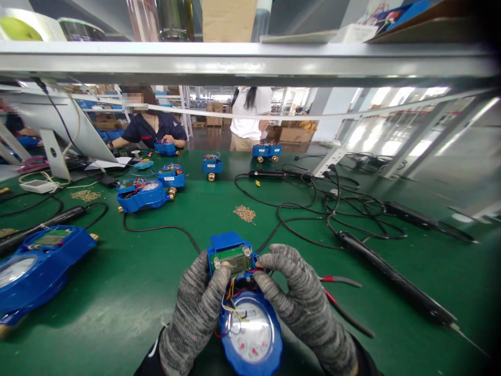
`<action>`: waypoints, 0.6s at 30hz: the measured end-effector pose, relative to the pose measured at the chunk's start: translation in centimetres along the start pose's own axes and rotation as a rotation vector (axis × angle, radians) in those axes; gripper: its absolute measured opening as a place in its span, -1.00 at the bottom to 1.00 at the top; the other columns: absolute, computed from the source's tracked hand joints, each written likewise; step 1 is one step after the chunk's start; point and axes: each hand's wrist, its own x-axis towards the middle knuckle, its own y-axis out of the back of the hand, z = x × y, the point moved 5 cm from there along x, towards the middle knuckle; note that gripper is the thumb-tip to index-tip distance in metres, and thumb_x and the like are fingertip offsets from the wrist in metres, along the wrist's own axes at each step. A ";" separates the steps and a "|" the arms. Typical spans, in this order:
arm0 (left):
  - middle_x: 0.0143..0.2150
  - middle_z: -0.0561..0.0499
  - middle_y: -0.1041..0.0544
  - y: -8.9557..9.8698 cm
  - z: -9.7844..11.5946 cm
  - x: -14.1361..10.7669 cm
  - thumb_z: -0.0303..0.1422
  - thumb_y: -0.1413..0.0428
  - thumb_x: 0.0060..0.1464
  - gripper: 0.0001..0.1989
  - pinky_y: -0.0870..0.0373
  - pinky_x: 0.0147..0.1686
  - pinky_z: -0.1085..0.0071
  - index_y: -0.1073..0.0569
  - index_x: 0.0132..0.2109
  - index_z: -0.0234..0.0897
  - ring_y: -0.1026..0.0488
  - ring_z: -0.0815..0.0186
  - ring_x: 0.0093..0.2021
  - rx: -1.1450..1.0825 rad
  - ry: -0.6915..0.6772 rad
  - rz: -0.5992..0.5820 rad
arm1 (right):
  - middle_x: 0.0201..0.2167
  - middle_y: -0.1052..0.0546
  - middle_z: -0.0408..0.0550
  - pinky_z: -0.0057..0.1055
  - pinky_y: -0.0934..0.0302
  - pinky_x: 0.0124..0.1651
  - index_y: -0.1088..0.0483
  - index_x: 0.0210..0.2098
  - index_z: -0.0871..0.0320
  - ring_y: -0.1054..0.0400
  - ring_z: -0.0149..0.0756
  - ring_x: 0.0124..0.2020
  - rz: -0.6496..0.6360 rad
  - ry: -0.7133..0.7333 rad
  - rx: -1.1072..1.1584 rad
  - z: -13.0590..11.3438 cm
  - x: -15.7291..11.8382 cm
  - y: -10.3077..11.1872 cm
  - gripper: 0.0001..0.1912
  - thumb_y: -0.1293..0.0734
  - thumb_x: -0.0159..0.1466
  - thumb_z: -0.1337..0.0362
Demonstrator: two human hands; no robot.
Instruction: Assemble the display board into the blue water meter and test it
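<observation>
A blue meter (276,342) with a round clear dial lies in front of me, its housing open at the far end. Inside the housing is a green circuit board with a display (239,262). My left hand (199,305), in a grey knitted glove, grips the housing's left side, its bare thumb tip on the board's edge. My right hand (301,297), gloved alike, pinches at the housing's right edge near thin wires; what lies between its fingertips is too small to tell. Red, yellow and black wires (231,297) run between board and dial.
Left stand more blue meters (43,271) and a monitor (66,130). Screws (245,213) lie in a pile mid-table. Right are red-handled pliers (344,308), a black electric screwdriver (391,277) and tangled cables. A shelf (250,63) crosses above; a person (151,128) works opposite, another stands behind.
</observation>
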 end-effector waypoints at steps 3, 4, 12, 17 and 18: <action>-0.08 -0.07 -0.68 0.5 -0.3 -0.7 -0.20 -0.15 0.21 -0.74 -0.58 -0.09 0.20 -0.55 -0.01 -0.14 -0.63 0.11 -0.12 0.327 -0.177 0.119 | -0.37 -0.53 -0.08 -0.15 -0.39 -0.29 -0.35 -0.27 0.05 -0.43 -0.12 -0.33 -0.019 -0.109 -0.004 0.3 0.0 -0.1 -0.96 -0.32 0.30 0.31; -0.11 -0.12 -0.68 0.7 -0.2 -1.1 -0.18 -0.16 0.19 -0.73 -0.58 -0.12 0.13 -0.55 -0.03 -0.17 -0.63 0.05 -0.14 0.453 -0.267 0.192 | -0.38 -0.52 -0.06 -0.18 -0.39 -0.33 -0.34 -0.29 0.06 -0.42 -0.14 -0.36 -0.024 -0.121 -0.013 0.3 0.0 -0.2 -0.96 -0.31 0.30 0.33; -0.15 -0.15 -0.69 -0.2 0.7 -0.4 -0.21 -0.11 0.22 -0.73 -0.60 -0.18 0.19 -0.57 -0.04 -0.22 -0.65 0.08 -0.20 0.443 -0.238 0.053 | -0.37 -0.50 -0.09 -0.04 -0.28 -0.01 -0.36 -0.20 0.08 -0.39 -0.15 -0.26 0.011 0.098 -0.029 -0.4 0.4 0.5 -0.91 -0.29 0.31 0.38; 0.02 0.05 -0.66 0.2 0.5 0.2 -0.22 -0.22 0.17 -0.71 -0.51 0.04 0.47 -0.57 0.03 -0.12 -0.60 0.26 0.00 -0.086 0.069 -0.037 | -0.33 -0.52 -0.15 -0.33 -0.32 -0.21 -0.41 -0.30 0.05 -0.42 -0.25 -0.25 -0.173 -0.421 0.502 3.2 -0.3 -0.4 -0.94 -0.37 0.31 0.24; 0.00 0.07 -0.66 0.3 0.4 0.2 -0.21 -0.24 0.14 -0.70 -0.50 0.04 0.49 -0.57 0.03 -0.11 -0.60 0.28 0.00 -0.138 0.087 -0.029 | -0.33 -0.53 -0.15 -0.34 -0.32 -0.22 -0.43 -0.30 0.06 -0.42 -0.27 -0.27 -0.207 -0.488 0.581 3.6 -0.5 -0.7 -0.91 -0.38 0.30 0.21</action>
